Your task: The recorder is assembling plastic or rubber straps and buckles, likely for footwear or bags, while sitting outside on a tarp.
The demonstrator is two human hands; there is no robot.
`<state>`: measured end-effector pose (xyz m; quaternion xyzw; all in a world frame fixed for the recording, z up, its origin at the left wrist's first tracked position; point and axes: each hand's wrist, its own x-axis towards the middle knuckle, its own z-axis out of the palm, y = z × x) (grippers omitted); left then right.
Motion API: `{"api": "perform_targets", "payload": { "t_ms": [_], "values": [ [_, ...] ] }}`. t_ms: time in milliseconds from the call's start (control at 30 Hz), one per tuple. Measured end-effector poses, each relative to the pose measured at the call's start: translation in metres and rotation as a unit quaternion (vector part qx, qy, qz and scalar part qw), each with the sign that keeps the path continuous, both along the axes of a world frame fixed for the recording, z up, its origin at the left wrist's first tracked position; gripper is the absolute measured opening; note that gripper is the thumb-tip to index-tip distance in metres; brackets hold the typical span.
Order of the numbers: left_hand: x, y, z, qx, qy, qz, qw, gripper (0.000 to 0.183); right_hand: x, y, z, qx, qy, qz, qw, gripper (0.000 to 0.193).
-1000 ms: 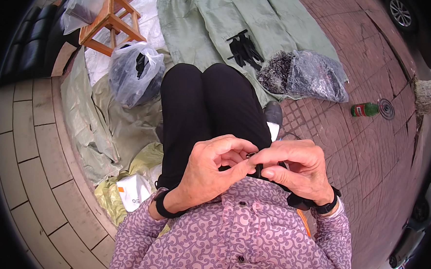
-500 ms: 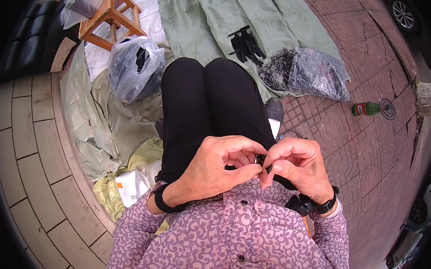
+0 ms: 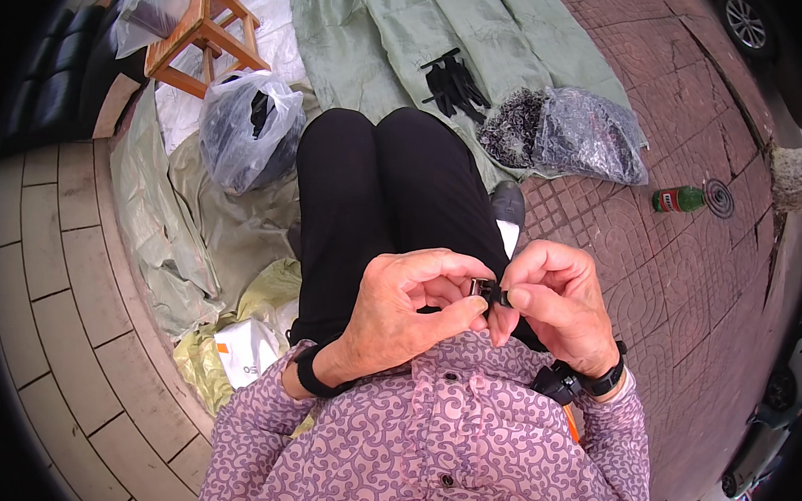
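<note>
Above my lap, my left hand (image 3: 407,301) pinches a small dark buckle-like piece (image 3: 481,288) with a shiny edge between thumb and forefinger. Close against it, my right hand (image 3: 561,304) grips a small black end piece (image 3: 505,298) between thumb and fingertips. Whether the two black parts are joined cannot be made out, since the fingers cover much of them. Farther off, a bundle of black straps (image 3: 455,85) lies on a green sheet (image 3: 358,40). Beside the bundle rests a clear plastic bag (image 3: 593,138) with many small dark pieces in and around it.
A wooden stool (image 3: 203,41) stands at the far left, with a clear bag (image 3: 160,6) on it. Near its legs sits another plastic bag (image 3: 243,142) of black items. On the right paving lies a green bottle (image 3: 678,200) beside a dark round coil (image 3: 719,199).
My fingertips have parted slightly, and more of the dark piece shows between my hands. Both hands keep their pinch.
</note>
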<state>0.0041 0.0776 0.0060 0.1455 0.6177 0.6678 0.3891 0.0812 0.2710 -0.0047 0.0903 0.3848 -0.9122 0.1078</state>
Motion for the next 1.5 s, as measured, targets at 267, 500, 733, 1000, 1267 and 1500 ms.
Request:
{"api": "perform_targets", "payload": {
  "t_ms": [267, 500, 733, 1000, 1267, 1500],
  "values": [
    [0.007, 0.005, 0.0, -0.005, 0.177, 0.03, 0.984, 0.03, 0.002, 0.001, -0.001, -0.078, -0.028, -0.005, 0.997, 0.01],
    [0.01, 0.01, 0.0, -0.032, 0.247, 0.037, 0.968, 0.031, 0.007, 0.001, 0.0, 0.165, 0.08, -0.074, 0.98, 0.023],
    [0.001, 0.006, 0.012, -0.048, 0.144, 0.034, 0.988, 0.012, -0.001, 0.007, 0.007, 0.223, 0.049, -0.064, 0.971, 0.017],
    [-0.007, 0.009, 0.012, -0.072, 0.045, -0.021, 0.996, 0.01, -0.006, -0.004, 0.003, 0.134, 0.02, -0.086, 0.987, 0.016],
    [-0.008, 0.013, 0.009, -0.077, 0.052, 0.026, 0.995, 0.012, -0.002, -0.006, -0.008, 0.201, 0.031, -0.079, 0.976, 0.02],
    [-0.008, 0.02, 0.005, -0.064, 0.047, 0.073, 0.994, 0.01, 0.01, -0.01, -0.014, 0.163, 0.07, -0.088, 0.98, 0.027]
  ]
}}
